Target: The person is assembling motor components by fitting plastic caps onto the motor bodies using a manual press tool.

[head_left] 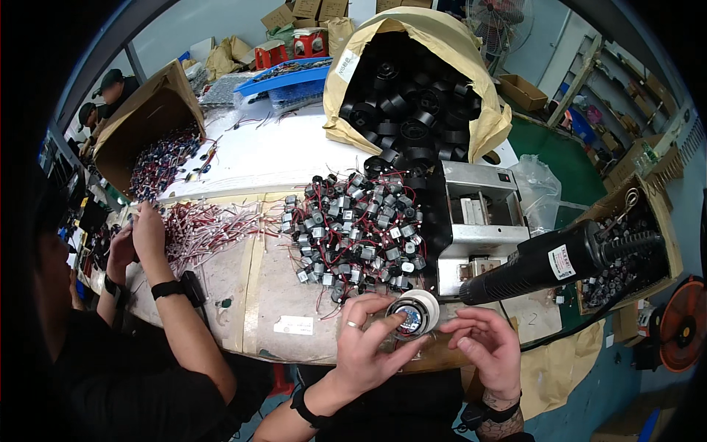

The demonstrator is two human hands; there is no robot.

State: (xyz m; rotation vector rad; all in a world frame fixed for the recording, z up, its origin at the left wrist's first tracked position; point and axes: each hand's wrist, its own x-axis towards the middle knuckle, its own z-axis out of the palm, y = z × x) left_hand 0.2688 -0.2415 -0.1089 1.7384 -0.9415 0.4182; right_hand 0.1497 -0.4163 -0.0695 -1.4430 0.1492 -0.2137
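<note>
Near the table's front edge, my left hand (359, 345) is closed round a round white-and-black housing (425, 303). A small blue circuit board (410, 318) shows inside its open face, with a fingertip of my left hand on it. My right hand (487, 348) is just to the right, fingers apart and slightly curled, with nothing seen in it. Beyond my hands lies a heap of small silver motors (352, 228) with red wires. A black cylindrical tool (526, 269) points toward the housing from the right.
A metal press-like fixture (482, 232) stands behind the tool. At the back, a yellow sack (482, 62) spills black round parts (416, 132). A cardboard box (663, 261) of small parts sits right. On the left, a co-worker's hands (140, 239) work beside red-and-white wires (206, 232).
</note>
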